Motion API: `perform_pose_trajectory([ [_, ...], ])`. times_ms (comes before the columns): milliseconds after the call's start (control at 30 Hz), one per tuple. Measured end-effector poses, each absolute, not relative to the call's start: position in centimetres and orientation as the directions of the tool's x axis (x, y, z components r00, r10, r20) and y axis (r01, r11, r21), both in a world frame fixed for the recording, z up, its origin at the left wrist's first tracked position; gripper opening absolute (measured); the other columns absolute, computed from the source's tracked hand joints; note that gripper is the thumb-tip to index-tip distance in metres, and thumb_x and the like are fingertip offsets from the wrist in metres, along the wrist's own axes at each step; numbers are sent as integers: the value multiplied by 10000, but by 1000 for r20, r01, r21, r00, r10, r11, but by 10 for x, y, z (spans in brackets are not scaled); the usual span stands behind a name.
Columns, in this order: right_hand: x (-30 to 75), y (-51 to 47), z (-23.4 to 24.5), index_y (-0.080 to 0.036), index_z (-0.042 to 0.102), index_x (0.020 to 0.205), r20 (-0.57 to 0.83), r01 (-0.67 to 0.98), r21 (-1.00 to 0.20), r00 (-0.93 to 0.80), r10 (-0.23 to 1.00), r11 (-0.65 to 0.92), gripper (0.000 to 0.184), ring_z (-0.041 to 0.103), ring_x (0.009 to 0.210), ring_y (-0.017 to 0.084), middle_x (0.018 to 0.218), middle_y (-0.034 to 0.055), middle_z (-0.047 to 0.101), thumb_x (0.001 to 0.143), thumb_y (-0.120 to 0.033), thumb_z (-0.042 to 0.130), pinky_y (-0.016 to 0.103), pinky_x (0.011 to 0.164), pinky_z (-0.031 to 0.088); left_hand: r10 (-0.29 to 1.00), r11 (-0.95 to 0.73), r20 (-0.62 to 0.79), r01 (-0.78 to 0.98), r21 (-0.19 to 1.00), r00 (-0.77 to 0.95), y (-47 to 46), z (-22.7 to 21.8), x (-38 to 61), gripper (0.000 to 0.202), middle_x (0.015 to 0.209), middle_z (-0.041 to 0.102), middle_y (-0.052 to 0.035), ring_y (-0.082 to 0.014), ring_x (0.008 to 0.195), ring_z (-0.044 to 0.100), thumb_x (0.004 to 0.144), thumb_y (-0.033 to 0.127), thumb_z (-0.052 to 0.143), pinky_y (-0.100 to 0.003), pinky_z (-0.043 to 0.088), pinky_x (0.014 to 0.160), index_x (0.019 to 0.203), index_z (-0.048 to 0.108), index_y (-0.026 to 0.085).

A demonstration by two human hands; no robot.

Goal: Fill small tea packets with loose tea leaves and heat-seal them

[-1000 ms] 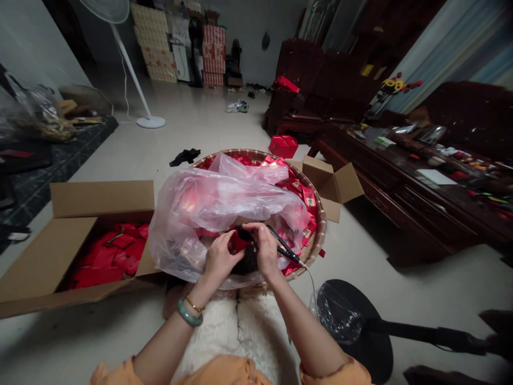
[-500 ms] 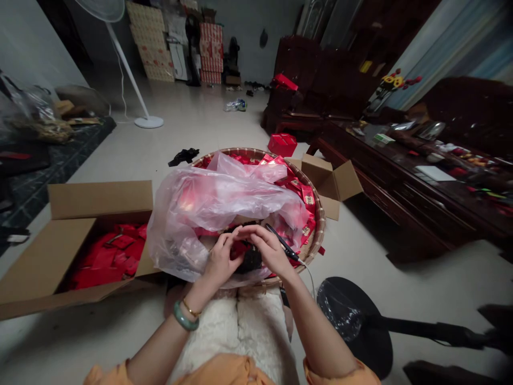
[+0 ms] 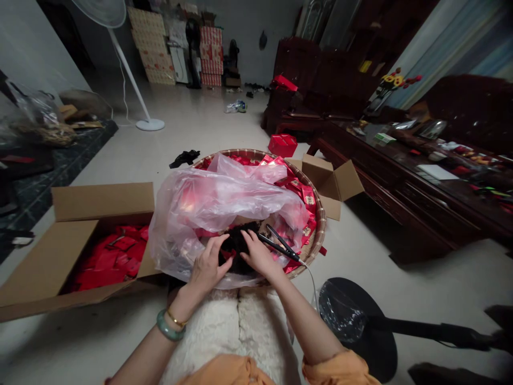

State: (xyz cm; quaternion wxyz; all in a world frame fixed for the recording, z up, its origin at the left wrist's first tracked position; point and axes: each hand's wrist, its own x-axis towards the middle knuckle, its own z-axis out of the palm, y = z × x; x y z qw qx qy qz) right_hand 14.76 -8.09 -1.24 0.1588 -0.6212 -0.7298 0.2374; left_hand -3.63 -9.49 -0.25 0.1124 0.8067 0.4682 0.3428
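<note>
The left hand [image 3: 208, 264] and right hand [image 3: 258, 254] meet at a dark, crumbly heap [image 3: 238, 241] in a translucent pinkish plastic bag [image 3: 224, 200].
The left hand curves loosely, thumb apart; whether the right hand grips anything cannot be told. The heap looks light and brittle, best scooped from above. Beneath is a round woven bamboo basket [image 3: 321, 219]; beyond the hands, a pale glossy floor [image 3: 132, 155].

Dim interior, glossy pale grey floor [image 3: 216, 125], plain grey back wall [image 3: 250, 21], high-backed dark reddish-brown wooden bench [image 3: 298, 67], long dark wooden low table with drawers [image 3: 420, 211], pale blue striped curtain [image 3: 438, 56], tall white pedestal fan with a round base [image 3: 132, 80]
</note>
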Motion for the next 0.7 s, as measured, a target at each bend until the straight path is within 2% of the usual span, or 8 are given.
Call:
perform_pose_trajectory([
  [67,139,-73,-12,-232,309,1409,-93,900,-417,-182,979,127,738,473,1197,275,1454,160,300,742,-139,609,380,906,455,820,-547,477,681,487,317,-95,-7,-37,487,1128,568,-94,-220,991,613,800,206,563,-348,527,801,1248,371,220],
  [167,133,-62,-7,-233,455,1289,-137,938,-308,-210,968,159,545,523,1092,256,1245,132,505,770,-100,554,348,837,468,806,-553,508,696,458,306,-94,-11,-38,466,1103,585,-94,-223,954,634,781,213,587,-334,538,748,1199,381,210],
  [233,134,-60,-5,-207,524,1176,-151,945,-285,-207,967,158,405,550,1016,230,1084,108,566,787,-97,524,320,805,464,798,-556,522,699,449,301,-93,-12,-37,474,1104,590,-95,-221,950,640,776,215,599,-320,539,733,1196,378,207],
  [400,138,-65,-13,-212,538,1132,-137,942,-299,-202,970,154,371,586,931,190,1110,91,532,769,-146,575,266,734,449,801,-564,495,701,437,336,-93,-10,-35,430,1103,596,-86,-222,947,645,783,218,590,-318,541,722,1171,403,220],
  [467,141,-65,-18,-203,586,1043,-116,922,-357,-200,973,147,301,598,874,173,1027,72,574,758,-110,558,256,720,442,804,-566,482,700,436,349,-93,-8,-35,428,1086,606,-84,-224,934,650,781,222,592,-321,542,718,1168,408,215],
  [567,151,-65,-21,-179,633,889,-15,821,-560,-142,990,109,211,605,818,161,885,40,636,716,-80,563,258,743,448,808,-566,469,692,449,356,-94,-7,-37,424,1075,619,-80,-218,934,651,784,218,596,-319,538,744,1165,409,207],
  [633,160,-66,-15,-175,646,845,41,677,-733,-50,998,64,161,606,718,147,777,12,649,713,-121,571,253,686,468,813,-559,465,692,457,350,-95,-7,-37,414,1081,622,-79,-216,948,647,790,220,591,-320,534,764,1163,411,206],
  [700,165,-71,-1,-176,655,858,48,492,-870,25,999,29,155,577,578,130,666,-16,628,728,-204,576,230,554,465,814,-554,471,699,453,340,-96,-7,-37,402,1082,624,-81,-218,956,647,797,229,582,-323,532,771,1162,416,207],
])
